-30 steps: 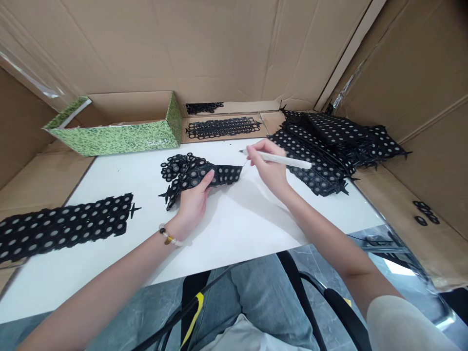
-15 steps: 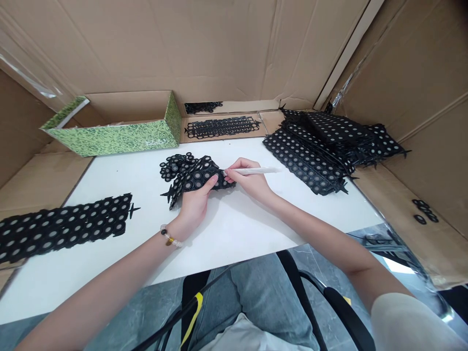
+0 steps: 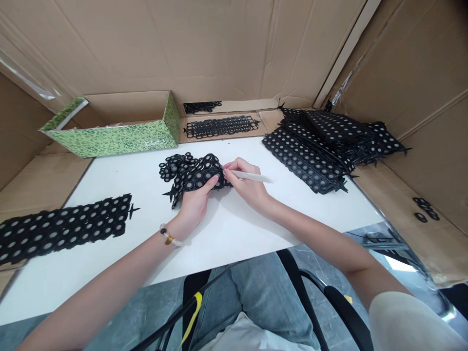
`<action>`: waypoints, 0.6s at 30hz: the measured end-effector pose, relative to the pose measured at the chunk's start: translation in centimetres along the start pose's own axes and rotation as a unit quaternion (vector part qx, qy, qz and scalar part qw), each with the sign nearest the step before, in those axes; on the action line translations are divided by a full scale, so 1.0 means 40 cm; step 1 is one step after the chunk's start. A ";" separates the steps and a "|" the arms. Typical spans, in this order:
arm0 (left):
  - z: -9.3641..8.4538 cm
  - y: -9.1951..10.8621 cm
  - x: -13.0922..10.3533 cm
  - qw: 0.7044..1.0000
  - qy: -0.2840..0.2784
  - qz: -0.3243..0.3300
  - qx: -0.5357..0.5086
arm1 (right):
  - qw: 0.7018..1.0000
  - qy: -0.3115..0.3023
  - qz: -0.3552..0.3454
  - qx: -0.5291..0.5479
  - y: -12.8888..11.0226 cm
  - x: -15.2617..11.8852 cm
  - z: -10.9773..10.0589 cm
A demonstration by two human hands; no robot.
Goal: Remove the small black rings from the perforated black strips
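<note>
My left hand (image 3: 195,202) grips a bent black sheet of joined rings (image 3: 199,178), its thumb on top and the other fingers hidden underneath. In my right hand (image 3: 248,183) is a slim white pen-like tool (image 3: 256,176), pinched between the fingers. The tool's tip meets the sheet's right side, though the fingers partly cover the contact. Just left of the sheet lies a small pile of loose black rings (image 3: 171,166) on the white tabletop (image 3: 234,234).
A flat black ring sheet (image 3: 66,226) lies at the left, and a stack of such sheets (image 3: 321,146) at the right. Behind stand a green-patterned box (image 3: 117,138) and an emptied-looking ring lattice (image 3: 221,126). Several loose rings (image 3: 426,208) rest on cardboard at far right.
The tool's rear end has tipped lower, and my right hand has shifted slightly left. My left hand keeps its hold on the sheet, which has flexed a little.
</note>
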State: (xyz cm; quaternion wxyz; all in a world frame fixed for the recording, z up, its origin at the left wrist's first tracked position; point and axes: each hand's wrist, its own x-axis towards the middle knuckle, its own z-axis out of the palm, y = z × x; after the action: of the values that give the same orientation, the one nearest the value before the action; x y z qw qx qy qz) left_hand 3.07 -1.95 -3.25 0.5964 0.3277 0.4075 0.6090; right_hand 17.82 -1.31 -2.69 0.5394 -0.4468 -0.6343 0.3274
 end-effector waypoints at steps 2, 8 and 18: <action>-0.003 -0.001 0.005 1.000 -0.004 -0.021 -0.007 | 1.000 0.002 -0.009 -0.014 -0.001 0.000 0.000; -0.002 0.008 0.020 0.991 -0.004 -0.111 -0.072 | 1.000 0.019 0.020 -0.013 0.003 0.020 -0.023; 0.006 0.007 0.005 0.993 0.060 -0.091 -0.037 | 0.996 -0.002 0.044 0.077 0.004 0.029 -0.019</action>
State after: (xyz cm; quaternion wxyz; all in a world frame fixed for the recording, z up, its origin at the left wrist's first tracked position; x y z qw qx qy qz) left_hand 3.16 -1.69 -2.92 0.6354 0.2296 0.4481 0.5854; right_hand 18.56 -0.25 -2.23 0.5561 -0.4308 -0.5882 0.3990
